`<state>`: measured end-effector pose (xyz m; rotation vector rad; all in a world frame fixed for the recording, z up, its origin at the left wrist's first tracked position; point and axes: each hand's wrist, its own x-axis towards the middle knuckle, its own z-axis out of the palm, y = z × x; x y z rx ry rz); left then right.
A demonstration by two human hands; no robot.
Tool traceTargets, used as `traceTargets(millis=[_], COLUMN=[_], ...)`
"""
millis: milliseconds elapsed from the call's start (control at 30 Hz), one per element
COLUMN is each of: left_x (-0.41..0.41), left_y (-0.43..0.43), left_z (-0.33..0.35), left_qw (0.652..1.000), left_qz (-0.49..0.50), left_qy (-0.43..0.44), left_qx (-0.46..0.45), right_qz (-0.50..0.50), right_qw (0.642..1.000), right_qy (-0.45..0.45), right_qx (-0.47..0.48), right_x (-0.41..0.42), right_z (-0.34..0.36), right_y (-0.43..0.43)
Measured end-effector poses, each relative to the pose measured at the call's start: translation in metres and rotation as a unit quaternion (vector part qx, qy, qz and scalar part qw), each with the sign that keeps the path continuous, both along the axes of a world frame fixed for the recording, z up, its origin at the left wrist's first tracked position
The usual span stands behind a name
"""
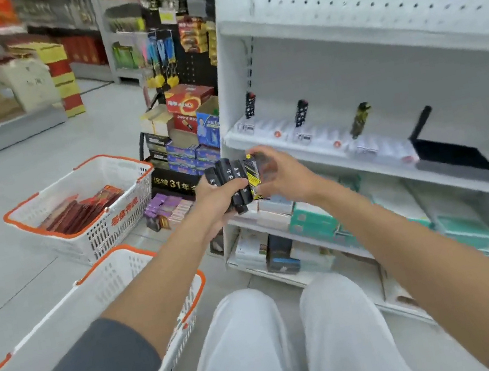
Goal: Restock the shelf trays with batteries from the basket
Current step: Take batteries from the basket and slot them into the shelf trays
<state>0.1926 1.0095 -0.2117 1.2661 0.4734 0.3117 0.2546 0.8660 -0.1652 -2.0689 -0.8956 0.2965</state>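
Past white knees [249,331], left grip [222,194] fans slim black battery packs [231,174].

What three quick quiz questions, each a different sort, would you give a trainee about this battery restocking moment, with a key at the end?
1. True or false: the left hand holds nothing.
2. Multiple choice: the rims of the two baskets on the floor are A) orange, B) blue, C) green.
3. Short answer: which hand pinches the yellow-and-black pack?
Key: 1 false, it grips a bunch of black battery packs. 2 A. 3 the right hand.
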Motion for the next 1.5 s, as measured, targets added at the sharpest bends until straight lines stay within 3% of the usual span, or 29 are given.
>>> traceTargets(millis=[300, 600, 1100, 1500], left_x=[0.058, 0.086, 0.095, 0.090], left_y=[-0.089, -0.116, -0.145, -0.144], left_z=[0.050, 0.043, 0.052, 0.056], left_qw=[0.988, 0.981, 0.981, 0.986], left_qz=[-0.143, -0.183, -0.180, -0.162], left_qy=[-0.029, -0.010, -0.025, -0.030], left_qx=[0.044, 0.066, 0.067, 0.026], right_qz=[-0.170, -0.313, -0.264, -0.235], right_qw=[0.983, 0.936, 0.955, 0.972], right_qy=[-0.056, -0.090, -0.112, 0.000], right_qx=[0.026, 0.134, 0.072, 0.024], right_x=[0.030, 0.092, 0.148, 0.152], right_z=[0.033, 0.053, 0.044, 0.049], right_y=[-0.106, -0.174, -0.163, -0.166])
